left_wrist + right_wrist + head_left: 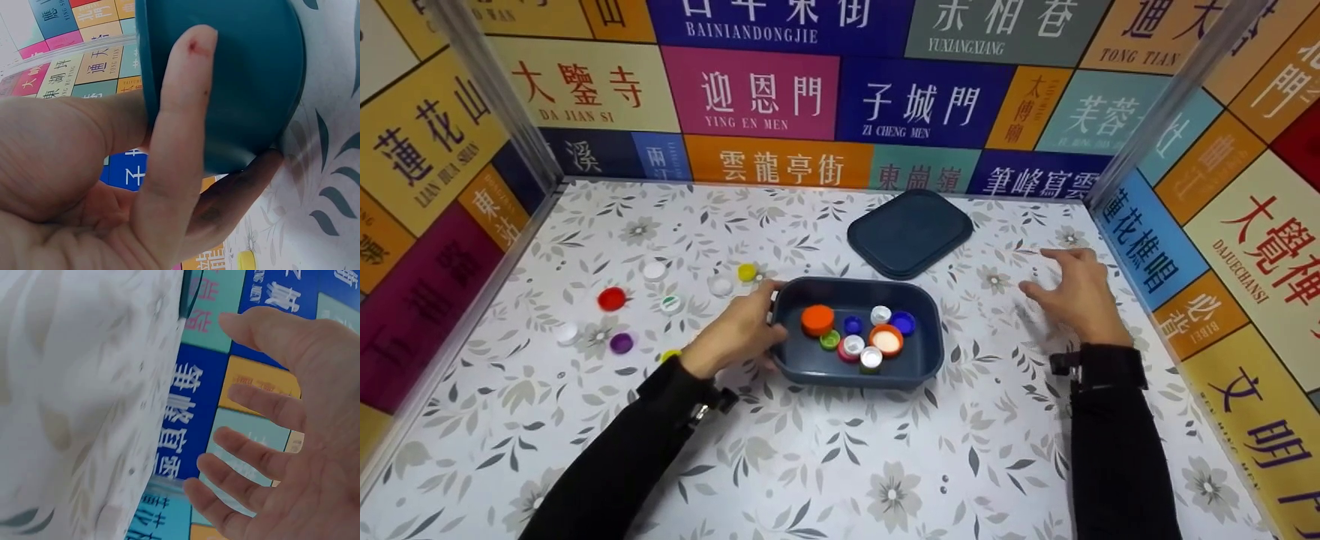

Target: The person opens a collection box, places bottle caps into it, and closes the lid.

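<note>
The left hand (741, 330) pinches the dark box (855, 377) (caps (817, 320) inside); the right hand (1078, 298), grip loosely spread, holds nothing.

The container (919, 356) is plain dark slate blue, teal in the left wrist view, and its lid (911, 234) matches that dark slate. Inside show an orange cap (817, 320), a light green cap (829, 340) and a blue cap (903, 323). Outside are a red cap (612, 299), a purple cap (621, 343) and a yellow cap (746, 271). Grey flowers and leaves pattern the white bench (825, 435). The sleeves (607, 442) are black; the wall panels (757, 112) form a multicoloured patchwork.
</note>
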The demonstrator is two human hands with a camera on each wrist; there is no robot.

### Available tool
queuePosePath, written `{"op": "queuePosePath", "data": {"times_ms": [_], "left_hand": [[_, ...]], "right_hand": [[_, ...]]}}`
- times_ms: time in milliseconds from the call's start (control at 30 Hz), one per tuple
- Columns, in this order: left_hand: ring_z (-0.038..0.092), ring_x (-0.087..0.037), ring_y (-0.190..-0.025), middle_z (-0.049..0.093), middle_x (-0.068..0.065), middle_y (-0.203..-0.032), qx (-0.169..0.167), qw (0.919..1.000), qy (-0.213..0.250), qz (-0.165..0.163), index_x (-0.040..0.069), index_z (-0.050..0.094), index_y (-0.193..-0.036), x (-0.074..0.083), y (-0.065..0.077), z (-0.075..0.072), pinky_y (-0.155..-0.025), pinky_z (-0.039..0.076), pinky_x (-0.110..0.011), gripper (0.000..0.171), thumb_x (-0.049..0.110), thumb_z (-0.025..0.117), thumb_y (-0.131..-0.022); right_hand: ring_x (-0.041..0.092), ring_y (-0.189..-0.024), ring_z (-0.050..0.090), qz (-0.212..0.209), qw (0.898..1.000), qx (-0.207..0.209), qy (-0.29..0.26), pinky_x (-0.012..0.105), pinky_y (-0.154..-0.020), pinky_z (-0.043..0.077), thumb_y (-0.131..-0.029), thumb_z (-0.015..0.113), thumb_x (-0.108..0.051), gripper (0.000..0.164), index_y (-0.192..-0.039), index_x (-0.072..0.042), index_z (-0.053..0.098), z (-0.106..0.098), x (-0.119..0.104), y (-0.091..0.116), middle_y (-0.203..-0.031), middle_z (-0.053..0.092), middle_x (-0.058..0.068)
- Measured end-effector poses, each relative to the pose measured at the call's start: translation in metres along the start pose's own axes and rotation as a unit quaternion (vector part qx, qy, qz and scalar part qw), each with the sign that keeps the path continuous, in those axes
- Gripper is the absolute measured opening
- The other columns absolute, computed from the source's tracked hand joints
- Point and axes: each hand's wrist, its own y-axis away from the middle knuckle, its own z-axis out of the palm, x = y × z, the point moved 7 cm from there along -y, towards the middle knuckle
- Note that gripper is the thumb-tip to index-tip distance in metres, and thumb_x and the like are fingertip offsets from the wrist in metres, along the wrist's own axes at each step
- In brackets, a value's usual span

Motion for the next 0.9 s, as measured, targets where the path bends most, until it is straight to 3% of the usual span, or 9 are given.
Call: {"op": "queuePosePath", "data": {"times_ms": [200,400,633,900], "left_hand": [[0.08,-0.022,-0.07,0.071,-0.033,-0.146,0.011,0.9991,-0.031,0.025,0.01,0.041,-0.176,0.001,0.001,-0.003,-0.065,0.075,-0.044,0.081,-0.002,0.068,-0.102],[0.079,-0.023,-0.067,0.07,-0.032,-0.142,0.008,0.9997,-0.022,0.01,0.012,0.04,-0.177,0.002,0.0,-0.001,-0.066,0.075,-0.049,0.081,-0.002,0.069,-0.102],[0.08,-0.025,-0.066,0.069,-0.034,-0.143,0.001,1.0,-0.005,-0.004,0.015,0.038,-0.178,0.001,0.0,0.0,-0.067,0.076,-0.05,0.083,-0.004,0.069,-0.103],[0.08,-0.025,-0.068,0.067,-0.036,-0.148,-0.001,0.9999,-0.005,-0.012,0.016,0.037,-0.178,0.0,-0.001,0.0,-0.068,0.076,-0.049,0.083,-0.004,0.07,-0.104]], "right_hand": [[0.072,-0.156,0.032,0.064,0.998,-0.014,0.008,0.09,-0.122,0.041,-0.107,0.083,-0.045,0.088,-0.175,-0.002,0.048,-0.001,0.033,0.007,-0.173,0.032,0.046],[0.073,-0.158,0.028,0.114,0.992,-0.055,0.009,0.093,-0.125,0.038,-0.109,0.08,-0.051,0.093,-0.179,-0.004,0.041,0.003,0.057,0.011,-0.179,0.022,0.046],[0.075,-0.161,0.028,0.107,0.99,-0.089,0.018,0.091,-0.134,0.026,-0.11,0.077,-0.045,0.087,-0.174,0.005,0.043,0.007,0.071,0.008,-0.175,0.033,0.049],[0.067,-0.165,0.035,0.111,0.989,-0.097,-0.003,0.086,-0.136,0.031,-0.111,0.078,-0.041,0.076,-0.169,0.002,0.055,0.008,0.072,0.007,-0.174,0.046,0.042]]}}
